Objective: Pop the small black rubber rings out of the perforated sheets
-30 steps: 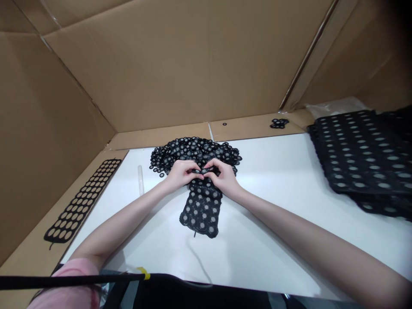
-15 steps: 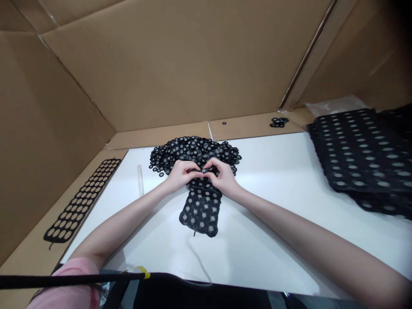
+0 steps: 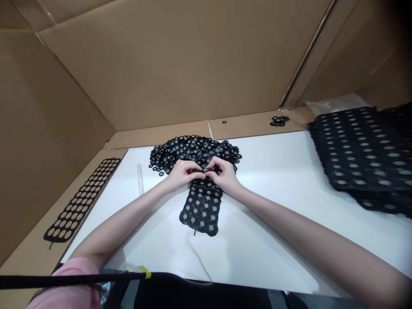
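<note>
A narrow black rubber-like sheet point(image 3: 200, 210) with rows of grey round spots lies on the white table, its far end raised between my hands. My left hand point(image 3: 183, 174) pinches that raised end between thumb and fingers. From the other side, my right hand point(image 3: 223, 175) pinches it too, the fingertips of both hands almost touching. Just behind them spreads a pile of small black rings with grey centres point(image 3: 189, 148). My fingers partly hide the exact spot being gripped.
On the left cardboard strip lies a black sheet with open round holes point(image 3: 82, 199). A clear tube point(image 3: 140, 178) rests nearby. Stacked spotted black sheets point(image 3: 370, 150) fill the right. A small ring cluster point(image 3: 279, 121) and a single ring point(image 3: 224, 122) sit by the cardboard back wall point(image 3: 180, 64).
Both hands stay pinched on the sheet's far end. My fingertips have shifted very slightly to the right; the rest looks the same.
</note>
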Demonstrator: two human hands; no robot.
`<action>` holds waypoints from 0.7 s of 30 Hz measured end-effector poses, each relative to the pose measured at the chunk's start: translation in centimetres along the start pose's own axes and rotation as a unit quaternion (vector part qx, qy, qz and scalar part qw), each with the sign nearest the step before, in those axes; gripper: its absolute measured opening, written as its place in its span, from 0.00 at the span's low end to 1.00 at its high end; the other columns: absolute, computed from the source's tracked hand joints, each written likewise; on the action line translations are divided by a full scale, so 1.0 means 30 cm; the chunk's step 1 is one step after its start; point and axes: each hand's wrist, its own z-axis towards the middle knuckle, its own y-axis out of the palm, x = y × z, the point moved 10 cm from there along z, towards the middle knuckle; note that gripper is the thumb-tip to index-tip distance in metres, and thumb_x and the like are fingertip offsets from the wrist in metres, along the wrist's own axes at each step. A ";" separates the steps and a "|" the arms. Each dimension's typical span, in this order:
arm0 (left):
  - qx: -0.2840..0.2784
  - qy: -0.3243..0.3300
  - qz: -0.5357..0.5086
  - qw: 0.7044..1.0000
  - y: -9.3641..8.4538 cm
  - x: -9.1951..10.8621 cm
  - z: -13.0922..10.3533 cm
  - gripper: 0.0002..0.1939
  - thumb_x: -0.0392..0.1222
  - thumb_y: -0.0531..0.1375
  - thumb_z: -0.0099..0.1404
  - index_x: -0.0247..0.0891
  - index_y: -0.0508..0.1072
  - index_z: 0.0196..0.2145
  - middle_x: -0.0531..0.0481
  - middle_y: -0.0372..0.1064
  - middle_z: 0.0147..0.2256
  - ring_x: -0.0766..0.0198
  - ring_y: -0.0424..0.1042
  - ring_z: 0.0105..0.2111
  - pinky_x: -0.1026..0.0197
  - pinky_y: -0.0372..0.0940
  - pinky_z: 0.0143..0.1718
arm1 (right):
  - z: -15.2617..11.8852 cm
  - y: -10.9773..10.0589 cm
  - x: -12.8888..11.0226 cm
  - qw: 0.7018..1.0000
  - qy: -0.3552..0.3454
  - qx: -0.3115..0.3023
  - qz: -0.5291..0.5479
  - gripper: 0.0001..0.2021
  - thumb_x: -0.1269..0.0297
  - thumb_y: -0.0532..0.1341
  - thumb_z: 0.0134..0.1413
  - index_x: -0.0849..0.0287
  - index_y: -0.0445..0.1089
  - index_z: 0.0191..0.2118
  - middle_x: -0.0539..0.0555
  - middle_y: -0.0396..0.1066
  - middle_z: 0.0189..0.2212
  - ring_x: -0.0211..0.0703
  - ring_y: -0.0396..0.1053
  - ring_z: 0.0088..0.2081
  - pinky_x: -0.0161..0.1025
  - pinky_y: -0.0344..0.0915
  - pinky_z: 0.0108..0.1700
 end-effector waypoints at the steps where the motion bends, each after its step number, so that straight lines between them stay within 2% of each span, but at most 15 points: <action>1: -0.005 0.004 0.007 1.000 0.000 0.003 0.001 0.13 0.48 0.65 0.59 0.34 0.79 0.31 0.53 0.73 0.27 0.70 0.65 0.24 0.68 0.55 0.27 | 0.000 -0.003 0.000 1.000 0.001 0.003 -0.001 0.06 0.68 0.63 0.42 0.57 0.63 0.24 0.49 0.70 0.24 0.41 0.67 0.28 0.38 0.62 0.33; 5: -0.037 0.026 0.050 0.998 0.008 0.019 0.005 0.15 0.52 0.63 0.61 0.35 0.78 0.33 0.52 0.73 0.27 0.70 0.65 0.25 0.68 0.56 0.28 | -0.001 -0.010 -0.004 1.000 0.002 0.009 -0.004 0.06 0.66 0.64 0.42 0.57 0.64 0.24 0.49 0.70 0.23 0.40 0.67 0.28 0.37 0.62 0.33; 10: -0.060 0.044 0.079 0.994 0.018 0.026 0.009 0.20 0.54 0.58 0.64 0.33 0.76 0.27 0.53 0.69 0.23 0.70 0.63 0.23 0.67 0.54 0.27 | 0.000 -0.004 -0.007 1.000 0.000 0.004 -0.004 0.08 0.63 0.64 0.44 0.57 0.65 0.23 0.49 0.70 0.23 0.40 0.66 0.26 0.37 0.62 0.32; 21: -0.056 0.018 0.087 0.995 0.027 0.022 0.004 0.23 0.55 0.58 0.65 0.33 0.70 0.21 0.57 0.58 0.19 0.72 0.55 0.21 0.66 0.48 0.25 | 0.006 0.004 0.018 0.999 0.020 -0.012 0.025 0.08 0.64 0.64 0.43 0.57 0.63 0.23 0.49 0.68 0.23 0.40 0.65 0.28 0.38 0.62 0.34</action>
